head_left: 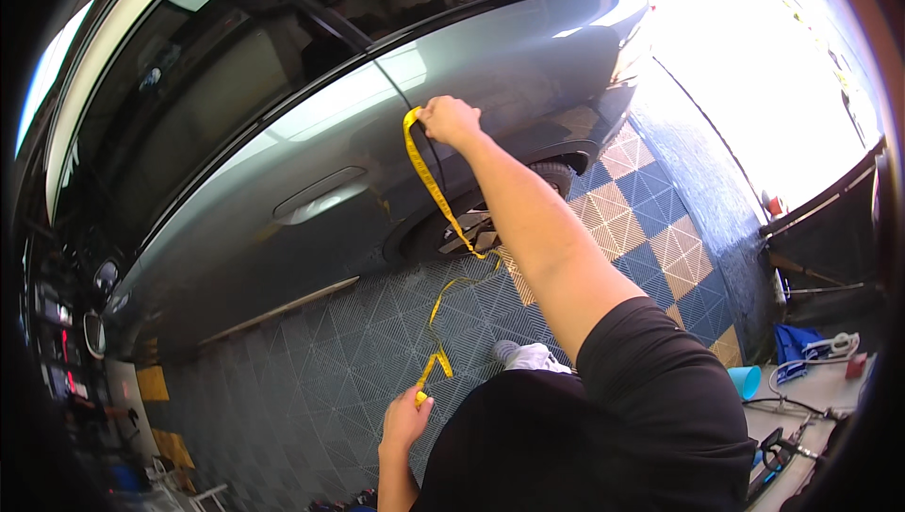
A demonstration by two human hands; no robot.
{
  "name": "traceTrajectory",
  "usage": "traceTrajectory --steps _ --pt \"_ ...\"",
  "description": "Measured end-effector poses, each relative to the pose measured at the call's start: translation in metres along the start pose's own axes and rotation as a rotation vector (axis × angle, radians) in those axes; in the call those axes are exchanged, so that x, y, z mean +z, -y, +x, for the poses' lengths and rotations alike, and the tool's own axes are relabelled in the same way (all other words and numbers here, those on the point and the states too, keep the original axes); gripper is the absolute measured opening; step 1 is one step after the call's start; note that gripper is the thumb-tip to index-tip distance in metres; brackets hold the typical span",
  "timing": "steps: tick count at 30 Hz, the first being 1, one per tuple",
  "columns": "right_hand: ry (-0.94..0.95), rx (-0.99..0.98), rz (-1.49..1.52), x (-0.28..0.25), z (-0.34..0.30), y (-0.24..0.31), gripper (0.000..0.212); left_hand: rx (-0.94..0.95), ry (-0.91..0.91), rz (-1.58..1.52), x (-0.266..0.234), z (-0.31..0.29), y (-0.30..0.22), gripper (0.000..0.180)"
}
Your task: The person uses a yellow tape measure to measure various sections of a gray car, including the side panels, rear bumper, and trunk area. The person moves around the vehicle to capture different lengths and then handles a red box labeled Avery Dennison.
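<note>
A yellow tape measure (432, 179), soft and ribbon-like, runs between my two hands. My right hand (450, 123) reaches out to the grey car (311, 154) and pinches one end of the tape beside the rear door's seam. From there the tape hangs down past the rear wheel (471, 229) and trails in loose bends over the floor. Low in front of me, my left hand (407, 421) is closed on another part of the same tape, with a short fold sticking up beside it. Whether my right fingertips touch the car's panel, I cannot tell.
A door handle (320, 196) is left of my right hand. Grey, blue and tan grid tiles (320, 361) cover the floor. At the right are a turquoise cup (745, 382), a blue cloth (798, 352) and a white cable. My shoe (506, 352) shows below.
</note>
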State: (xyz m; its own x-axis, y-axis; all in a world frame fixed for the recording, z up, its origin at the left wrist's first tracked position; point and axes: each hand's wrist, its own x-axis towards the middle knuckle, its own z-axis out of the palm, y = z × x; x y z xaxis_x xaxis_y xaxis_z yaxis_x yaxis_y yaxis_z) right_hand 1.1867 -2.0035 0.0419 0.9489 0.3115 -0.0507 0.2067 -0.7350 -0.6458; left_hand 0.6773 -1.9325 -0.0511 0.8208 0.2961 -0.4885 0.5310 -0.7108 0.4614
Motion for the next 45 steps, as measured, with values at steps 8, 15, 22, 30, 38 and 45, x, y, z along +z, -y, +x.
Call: traceTrajectory --steps 8,15,22,30,38,45 --pt "0.054 0.025 -0.007 0.003 0.012 -0.003 0.034 -0.123 0.049 -0.051 0.029 -0.031 0.022 0.044" --pt "-0.232 -0.712 -0.542 0.021 0.076 -0.079 0.023 -0.117 0.027 -0.115 0.052 -0.046 0.051 0.035" --pt "-0.011 -0.153 0.296 0.022 0.046 -0.041 0.031 -0.213 -0.010 -0.178 0.059 -0.058 0.042 0.037" --pt "-0.018 -0.140 0.286 0.025 0.048 -0.038 0.032 -0.207 0.024 -0.179 0.072 -0.056 0.051 0.037" --pt "-0.021 -0.123 0.282 0.018 0.035 -0.031 0.032 -0.188 0.070 -0.157 0.057 -0.050 0.048 0.044" --pt "0.005 -0.186 0.288 0.028 0.037 -0.024 0.033 -0.185 0.069 -0.149 0.059 -0.050 0.047 0.038"
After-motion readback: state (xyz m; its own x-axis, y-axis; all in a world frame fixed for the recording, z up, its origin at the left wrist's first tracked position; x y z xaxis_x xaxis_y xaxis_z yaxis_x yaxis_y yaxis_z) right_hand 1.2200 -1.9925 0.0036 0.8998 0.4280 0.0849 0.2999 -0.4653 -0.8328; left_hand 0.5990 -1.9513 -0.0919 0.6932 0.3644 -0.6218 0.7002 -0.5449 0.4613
